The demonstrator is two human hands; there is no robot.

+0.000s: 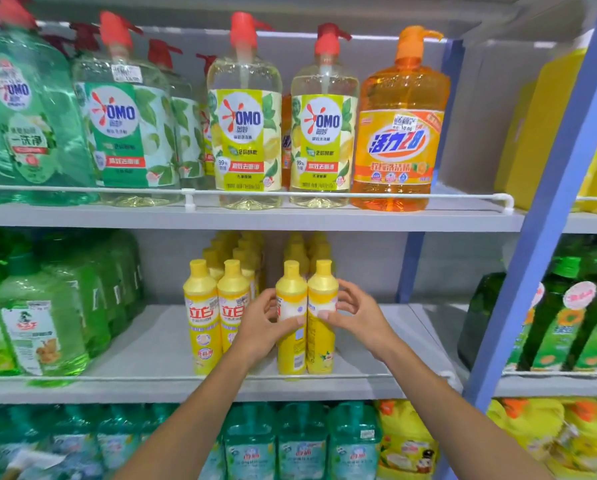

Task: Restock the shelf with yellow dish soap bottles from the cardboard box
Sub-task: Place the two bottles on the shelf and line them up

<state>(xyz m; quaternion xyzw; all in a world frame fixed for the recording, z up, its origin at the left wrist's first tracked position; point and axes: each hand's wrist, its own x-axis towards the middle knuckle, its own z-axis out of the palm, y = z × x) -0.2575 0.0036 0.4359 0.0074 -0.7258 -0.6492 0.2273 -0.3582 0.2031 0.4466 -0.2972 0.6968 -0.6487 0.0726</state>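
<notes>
Two yellow dish soap bottles stand side by side at the front of the middle shelf [158, 344], with their back labels facing me. My left hand [264, 327] grips the left bottle [291, 292] around its middle. My right hand [354, 313] grips the right bottle [322, 289] the same way. To their left stand two more yellow bottles [205, 306] with front labels showing, and further rows of yellow bottles [245, 251] fill the space behind. The cardboard box is out of view.
Green detergent bottles [47, 306] crowd the left of the middle shelf. A white rail [117, 377] runs along its front edge. Large pump bottles [245, 116] fill the shelf above, teal bottles [300, 445] the one below. A blue upright post [539, 237] stands at the right.
</notes>
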